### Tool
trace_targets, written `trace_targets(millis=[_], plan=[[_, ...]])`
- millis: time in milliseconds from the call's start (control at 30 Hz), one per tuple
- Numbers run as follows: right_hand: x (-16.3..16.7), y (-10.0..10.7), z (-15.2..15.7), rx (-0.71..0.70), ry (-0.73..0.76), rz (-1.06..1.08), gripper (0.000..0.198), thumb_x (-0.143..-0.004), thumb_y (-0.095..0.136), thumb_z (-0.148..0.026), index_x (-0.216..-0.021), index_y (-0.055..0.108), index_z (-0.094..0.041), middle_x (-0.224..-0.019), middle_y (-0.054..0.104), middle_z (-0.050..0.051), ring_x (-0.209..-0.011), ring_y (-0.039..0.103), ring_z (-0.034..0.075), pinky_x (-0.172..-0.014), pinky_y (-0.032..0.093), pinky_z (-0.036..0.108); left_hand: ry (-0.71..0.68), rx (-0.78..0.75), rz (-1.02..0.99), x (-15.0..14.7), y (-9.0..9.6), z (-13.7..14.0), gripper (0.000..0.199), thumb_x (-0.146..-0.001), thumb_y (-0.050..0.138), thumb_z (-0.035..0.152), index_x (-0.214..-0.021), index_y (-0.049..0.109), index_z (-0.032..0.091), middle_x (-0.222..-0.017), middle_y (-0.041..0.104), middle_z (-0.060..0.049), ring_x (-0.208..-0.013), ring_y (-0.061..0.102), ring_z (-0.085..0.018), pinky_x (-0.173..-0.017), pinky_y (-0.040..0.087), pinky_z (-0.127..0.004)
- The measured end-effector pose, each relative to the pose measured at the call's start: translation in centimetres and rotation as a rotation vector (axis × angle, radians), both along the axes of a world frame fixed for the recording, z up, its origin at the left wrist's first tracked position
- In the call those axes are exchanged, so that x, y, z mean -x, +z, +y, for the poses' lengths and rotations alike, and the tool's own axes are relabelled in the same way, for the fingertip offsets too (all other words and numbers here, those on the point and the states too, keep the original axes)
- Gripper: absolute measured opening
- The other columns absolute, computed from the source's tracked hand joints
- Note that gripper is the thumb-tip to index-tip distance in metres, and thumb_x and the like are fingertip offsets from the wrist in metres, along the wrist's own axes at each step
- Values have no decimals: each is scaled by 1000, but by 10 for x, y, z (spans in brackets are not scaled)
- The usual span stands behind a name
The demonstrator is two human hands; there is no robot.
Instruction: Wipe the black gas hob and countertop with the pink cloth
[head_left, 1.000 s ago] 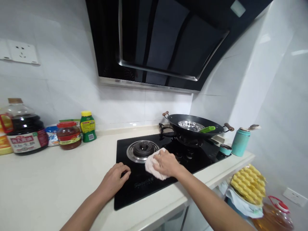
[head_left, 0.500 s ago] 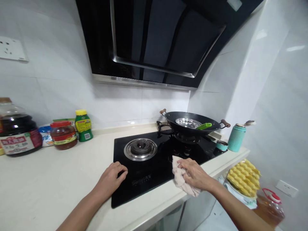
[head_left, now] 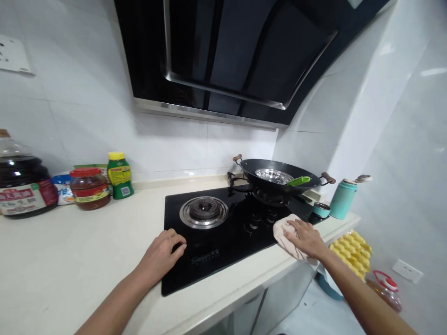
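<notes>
My right hand (head_left: 306,238) presses a pale pink cloth (head_left: 287,242) against the front right edge of the black gas stove (head_left: 223,251), part of the cloth lying over the white counter. On the stove's left edge rests my left hand (head_left: 167,249), loosely curled, a gap between thumb and fingers and nothing in it. Beyond it is the bare left burner (head_left: 204,211). Control knobs (head_left: 254,224) stand left of the cloth. A black wok (head_left: 249,168) sits over the right burner, with a shiny metal dish (head_left: 270,176) and a green-handled utensil (head_left: 298,181) in it.
A turquoise flask (head_left: 344,200) and a small turquoise cup (head_left: 321,210) stand by the stove's right end. Along the left wall are a dark sauce jug (head_left: 23,190), a red-lidded jar (head_left: 89,190) and a green bottle (head_left: 119,177). Overhead hangs a range hood (head_left: 223,56).
My right hand has slid the cloth rightward along the stove's front edge, uncovering the area by the knobs. My left hand stays at the stove's left edge. The view has shifted slightly.
</notes>
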State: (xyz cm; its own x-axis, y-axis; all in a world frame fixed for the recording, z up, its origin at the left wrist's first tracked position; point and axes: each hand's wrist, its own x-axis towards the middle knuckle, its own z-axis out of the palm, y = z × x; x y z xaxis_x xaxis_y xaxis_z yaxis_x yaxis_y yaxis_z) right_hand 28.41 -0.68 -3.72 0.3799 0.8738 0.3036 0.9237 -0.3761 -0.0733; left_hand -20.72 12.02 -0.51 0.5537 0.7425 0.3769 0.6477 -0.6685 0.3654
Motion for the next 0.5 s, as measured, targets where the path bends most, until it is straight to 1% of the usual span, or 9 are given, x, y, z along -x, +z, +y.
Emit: trace_targets(millis=[67,167,267,333,433,500], plan=[[10,1,-3,-45,20,-29,58,-90,47,-59,-136,60,-25,-136,56,16,-123,51,35,-99,41,49,-2,2,9,-1,0,1,30,-93,46,40,-93,72,24,-93,66,-5,-93,61,-24,-86,47,-39],[47,6,-11,-108,126,-16,54,-90,50,-58,-129,64,-23,-121,58,17,-111,52,34,-94,42,47,0,-10,22,-3,-1,1,30,-92,47,40,-93,72,24,-93,66,-5,-92,61,-24,-85,47,-39],[104,18,-18,-118,307,58,48,-88,56,-53,-124,65,-23,-111,56,14,-101,50,31,-91,42,46,-2,-34,23,-3,-2,3,29,-91,48,41,-91,72,25,-91,66,-4,-91,61,-24,-84,47,-38],[147,29,-21,-96,407,161,43,-86,61,-48,-121,65,-25,-111,53,12,-102,47,29,-90,42,44,-4,-37,14,-2,-4,5,29,-91,48,43,-90,72,25,-90,66,-4,-91,62,-24,-84,47,-37],[206,43,-23,-22,552,332,37,-83,65,-44,-116,64,-26,-112,49,9,-106,43,29,-90,41,43,-6,-19,-10,0,-5,8,31,-91,49,46,-91,73,26,-91,67,-4,-92,62,-24,-84,48,-37],[237,46,-23,14,672,397,40,-80,68,-41,-117,63,-26,-113,47,7,-107,41,29,-91,40,45,-12,-4,-29,2,-4,9,33,-91,49,48,-92,73,26,-91,67,-4,-93,63,-24,-85,49,-37]])
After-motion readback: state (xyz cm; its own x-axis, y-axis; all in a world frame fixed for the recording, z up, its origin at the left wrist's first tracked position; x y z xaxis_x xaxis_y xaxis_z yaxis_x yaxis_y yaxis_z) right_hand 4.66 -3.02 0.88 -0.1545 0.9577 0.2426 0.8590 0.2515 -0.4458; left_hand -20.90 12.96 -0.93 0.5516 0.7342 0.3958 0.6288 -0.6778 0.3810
